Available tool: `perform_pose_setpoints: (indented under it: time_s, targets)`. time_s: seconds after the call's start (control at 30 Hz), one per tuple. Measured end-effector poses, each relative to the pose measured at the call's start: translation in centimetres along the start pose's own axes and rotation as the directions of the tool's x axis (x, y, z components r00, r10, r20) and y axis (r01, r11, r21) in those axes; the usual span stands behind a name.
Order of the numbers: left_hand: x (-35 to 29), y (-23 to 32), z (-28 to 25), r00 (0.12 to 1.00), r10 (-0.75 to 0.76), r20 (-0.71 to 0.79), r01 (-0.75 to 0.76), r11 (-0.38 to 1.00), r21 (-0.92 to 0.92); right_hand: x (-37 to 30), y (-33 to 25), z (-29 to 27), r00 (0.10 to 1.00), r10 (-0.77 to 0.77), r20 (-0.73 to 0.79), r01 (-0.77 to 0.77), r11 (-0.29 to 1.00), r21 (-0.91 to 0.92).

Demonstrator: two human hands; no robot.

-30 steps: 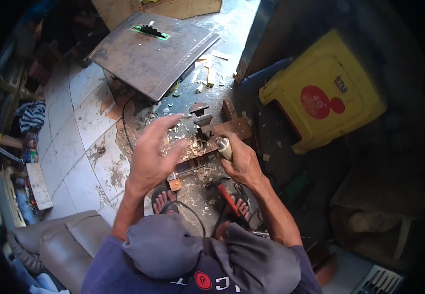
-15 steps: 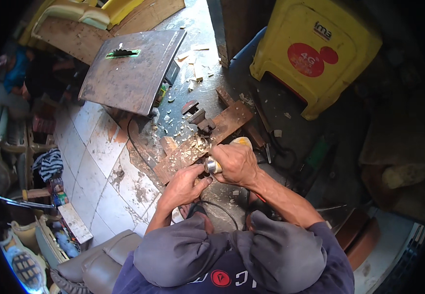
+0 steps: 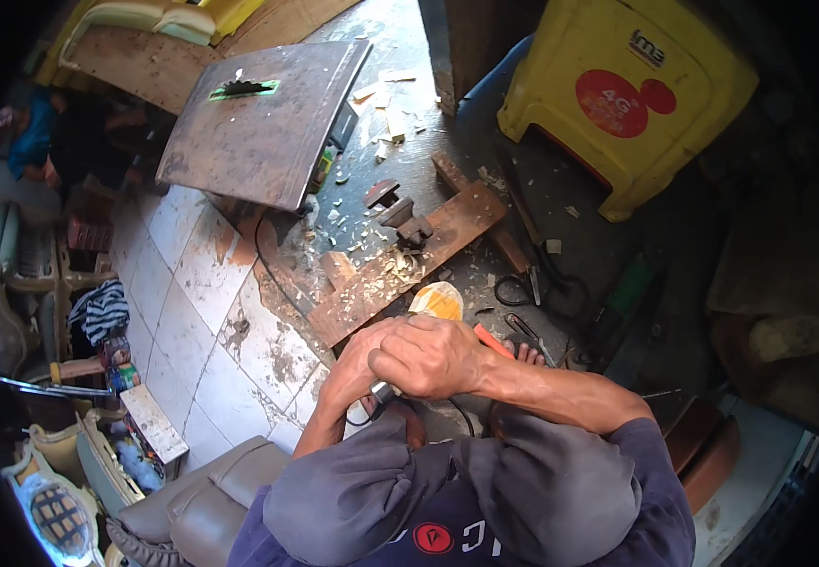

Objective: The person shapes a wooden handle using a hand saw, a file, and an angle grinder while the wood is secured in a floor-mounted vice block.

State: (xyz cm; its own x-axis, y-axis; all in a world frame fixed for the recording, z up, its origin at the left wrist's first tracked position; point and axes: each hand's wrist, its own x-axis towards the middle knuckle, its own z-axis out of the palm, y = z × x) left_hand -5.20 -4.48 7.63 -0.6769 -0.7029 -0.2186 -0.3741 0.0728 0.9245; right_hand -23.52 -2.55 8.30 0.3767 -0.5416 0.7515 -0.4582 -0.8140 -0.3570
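My right hand (image 3: 428, 354) is wrapped round a thick tool with a rounded yellow-and-white end (image 3: 440, 300). A silver metal part (image 3: 383, 389) of it shows on the near side of the hand; its exact kind does not show. My left hand (image 3: 364, 354) lies against the right one, its fingers largely hidden. Both hands are in front of my knees, just short of a low wooden plank (image 3: 372, 293) strewn with pale shavings. On the plank's far edge sit dark wooden blocks (image 3: 400, 213).
A brown table with a saw blade (image 3: 244, 90) through its slot stands far left. A yellow plastic stool (image 3: 617, 113) is far right. Black-handled scissors (image 3: 534, 283), an orange-handled tool (image 3: 493, 342) and a green tool (image 3: 631, 288) lie on the right. Wood chips (image 3: 391, 123) litter the floor.
Both hands have drawn nearer to my body with the tool, off the plank. The right hand now overlaps the left, and the tool's metal part points toward me. The view has shifted slightly.
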Motion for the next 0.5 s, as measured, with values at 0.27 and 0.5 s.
perform_pose_setpoints:
  time_s: [0.27,0.5]
  targets:
    - [-1.9,-4.0,2.6,0.974,0.001,-0.229,-0.034,0.99,-0.138,1.1,-0.8,0.4,0.965,0.238,0.112,-0.255,0.951,0.174]
    - [-0.3,-2.2,3.0,0.923,-0.239,-0.301,0.072,0.877,-0.474,0.3,1.4,-2.1,0.874,0.483,-0.055,-0.45,0.847,0.283]
